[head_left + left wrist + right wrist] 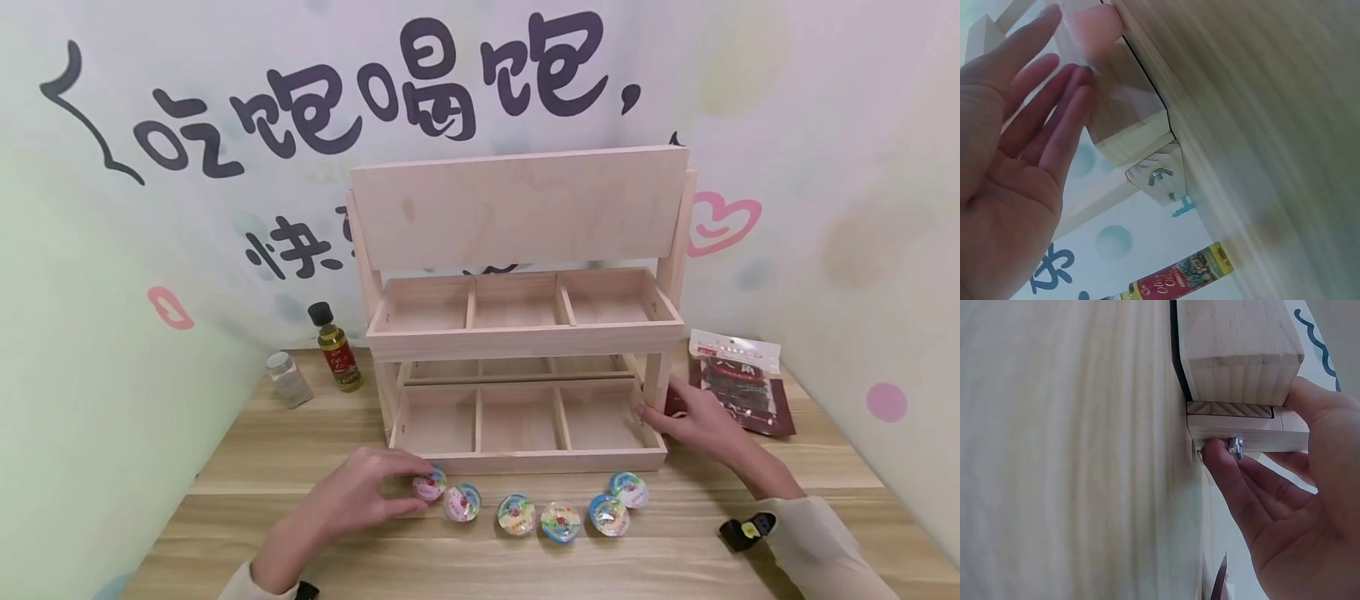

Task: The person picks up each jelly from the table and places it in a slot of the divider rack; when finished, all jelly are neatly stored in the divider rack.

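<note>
A two-tier wooden rack with divided trays stands upright against the wall. My right hand holds its lower right side, the thumb at the front tray's end and the fingers beside a metal bolt. In front of the rack, my left hand is at the leftmost jelly cup, index finger and thumb close about its edge. The left wrist view has this pink cup just beyond the extended fingers. Several more jelly cups, including this one, lie in a loose row on the wooden table.
On the left of the rack stand a bottle of olive oil and a small white-capped jar. A dark red packet lies on the right. Behind is a wall with large black lettering.
</note>
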The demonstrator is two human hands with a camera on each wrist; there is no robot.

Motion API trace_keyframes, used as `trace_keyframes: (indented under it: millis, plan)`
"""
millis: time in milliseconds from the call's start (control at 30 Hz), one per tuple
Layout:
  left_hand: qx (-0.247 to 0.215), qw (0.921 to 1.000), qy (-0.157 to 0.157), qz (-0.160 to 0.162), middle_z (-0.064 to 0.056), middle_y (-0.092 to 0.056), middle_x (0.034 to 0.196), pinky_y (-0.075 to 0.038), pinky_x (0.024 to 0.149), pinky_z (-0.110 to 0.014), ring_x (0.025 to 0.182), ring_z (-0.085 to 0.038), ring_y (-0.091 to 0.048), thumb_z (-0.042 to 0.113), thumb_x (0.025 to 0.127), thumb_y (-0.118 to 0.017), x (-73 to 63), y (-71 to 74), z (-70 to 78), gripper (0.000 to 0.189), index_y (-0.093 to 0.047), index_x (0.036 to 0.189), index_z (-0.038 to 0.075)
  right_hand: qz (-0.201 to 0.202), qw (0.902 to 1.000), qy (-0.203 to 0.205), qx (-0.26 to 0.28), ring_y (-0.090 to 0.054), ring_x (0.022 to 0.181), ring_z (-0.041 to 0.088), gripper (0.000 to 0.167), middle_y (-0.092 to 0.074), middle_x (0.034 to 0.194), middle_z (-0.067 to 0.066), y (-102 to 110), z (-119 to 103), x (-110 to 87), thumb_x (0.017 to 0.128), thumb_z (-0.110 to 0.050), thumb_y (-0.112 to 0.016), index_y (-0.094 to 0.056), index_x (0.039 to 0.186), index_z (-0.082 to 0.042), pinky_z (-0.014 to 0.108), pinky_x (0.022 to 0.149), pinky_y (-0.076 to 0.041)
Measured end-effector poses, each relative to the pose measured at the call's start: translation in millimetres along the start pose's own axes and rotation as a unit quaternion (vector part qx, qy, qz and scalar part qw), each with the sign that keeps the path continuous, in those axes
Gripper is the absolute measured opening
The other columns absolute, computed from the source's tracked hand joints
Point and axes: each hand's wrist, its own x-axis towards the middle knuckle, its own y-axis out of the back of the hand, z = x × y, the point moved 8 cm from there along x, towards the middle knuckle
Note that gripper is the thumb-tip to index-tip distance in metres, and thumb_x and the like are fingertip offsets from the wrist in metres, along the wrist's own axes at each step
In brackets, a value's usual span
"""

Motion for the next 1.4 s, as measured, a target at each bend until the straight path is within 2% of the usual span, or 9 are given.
trace_keyframes:
  millis: [67,233,433,533,733,867,967,1200,1400]
  plan:
    - [0.004,0.9998,0.013,-0.014,-0.003,-0.083,0.12,-0.065,0.094,-0.036,0.108,-0.018,-0.08,0.026,0.086,-0.093,0.3,-1.6,-0.1,0.037,-0.082,0.119,0.01,0.001,1.0,-0.002,0.003,-0.07,0.092,0.021,0.063,-0.078,0.111,0.013,0.3,0.2,-1.1,0.102,-0.041,-0.076,-0.056,0.15,-0.004,0.027,0.069,-0.058]
    - [-0.003,0.9987,0.018,-0.047,-0.005,-0.081,0.126,-0.064,0.099,-0.041,0.114,-0.021,-0.078,0.032,0.092,-0.088,0.8,-6.0,2.0,0.037,-0.082,0.121,0.01,0.0,1.0,-0.004,0.003,-0.066,0.088,0.021,0.061,-0.076,0.106,0.01,0.3,0.2,-2.7,0.102,-0.042,-0.076,-0.057,0.148,-0.006,0.028,0.067,-0.056]
    - [-0.014,0.9982,0.022,-0.054,0.0,-0.081,0.123,-0.064,0.099,-0.042,0.114,-0.019,-0.078,0.026,0.101,-0.079,1.2,-3.7,-0.1,0.02,-0.084,0.116,0.014,0.0,1.0,-0.009,0.0,-0.064,0.086,0.021,0.062,-0.075,0.103,0.008,0.1,1.7,-0.4,0.102,-0.045,-0.075,-0.057,0.148,-0.008,0.028,0.067,-0.055]
    - [-0.021,0.9977,0.027,-0.058,0.0,-0.08,0.124,-0.063,0.1,-0.041,0.116,-0.019,-0.077,0.024,0.099,-0.081,1.6,-2.6,-1.0,0.018,-0.084,0.115,0.016,0.003,1.0,-0.008,-0.001,-0.064,0.087,0.021,0.062,-0.075,0.103,0.009,0.9,1.5,1.9,0.102,-0.045,-0.075,-0.058,0.147,-0.007,0.028,0.067,-0.055]
    - [-0.022,0.9959,0.027,-0.083,-0.004,-0.076,0.136,-0.061,0.106,-0.044,0.125,-0.023,-0.074,0.025,0.095,-0.085,1.2,-5.3,0.9,0.028,-0.081,0.122,0.018,0.007,0.9997,-0.015,0.016,-0.07,0.092,0.023,0.066,-0.077,0.109,0.016,1.7,-0.5,3.6,0.101,-0.042,-0.077,-0.054,0.149,-0.003,0.029,0.068,-0.058]
    - [-0.03,0.994,0.03,-0.1,-0.006,-0.074,0.14,-0.059,0.107,-0.046,0.128,-0.026,-0.073,0.021,0.094,-0.085,-0.4,-7.2,1.3,0.033,-0.079,0.126,0.017,0.017,0.9995,-0.017,0.022,-0.075,0.097,0.026,0.062,-0.077,0.113,0.021,2.0,-3.2,3.0,0.1,-0.039,-0.079,-0.056,0.141,0.002,0.029,0.071,-0.06]
    - [-0.039,0.9936,0.032,-0.101,-0.005,-0.076,0.137,-0.06,0.106,-0.044,0.125,-0.024,-0.074,0.02,0.093,-0.087,0.1,-8.4,0.3,0.035,-0.079,0.127,0.015,0.021,0.9993,-0.024,0.017,-0.075,0.096,0.026,0.057,-0.077,0.111,0.019,2.2,-3.5,2.1,0.1,-0.04,-0.079,-0.06,0.133,0.002,0.029,0.071,-0.06]
    - [-0.056,0.9923,0.069,-0.086,0.001,-0.077,0.121,-0.063,0.09,-0.029,0.101,-0.005,-0.07,0.03,0.09,-0.09,1.1,-15.0,-5.4,0.048,-0.075,0.133,0.013,0.03,0.999,-0.034,-0.001,-0.073,0.094,0.024,0.052,-0.078,0.107,0.016,3.4,-1.8,-2.0,0.1,-0.043,-0.078,-0.065,0.127,0.0,0.028,0.069,-0.058]
    - [-0.037,0.9932,0.079,-0.077,0.004,-0.074,0.113,-0.062,0.084,-0.026,0.095,-0.003,-0.067,0.038,0.09,-0.089,1.0,-17.9,-5.7,0.05,-0.077,0.131,0.013,0.033,0.9984,-0.047,-0.003,-0.069,0.093,0.021,0.043,-0.076,0.106,0.013,3.0,-0.7,-6.2,0.101,-0.045,-0.077,-0.066,0.114,-0.006,0.027,0.069,-0.057]
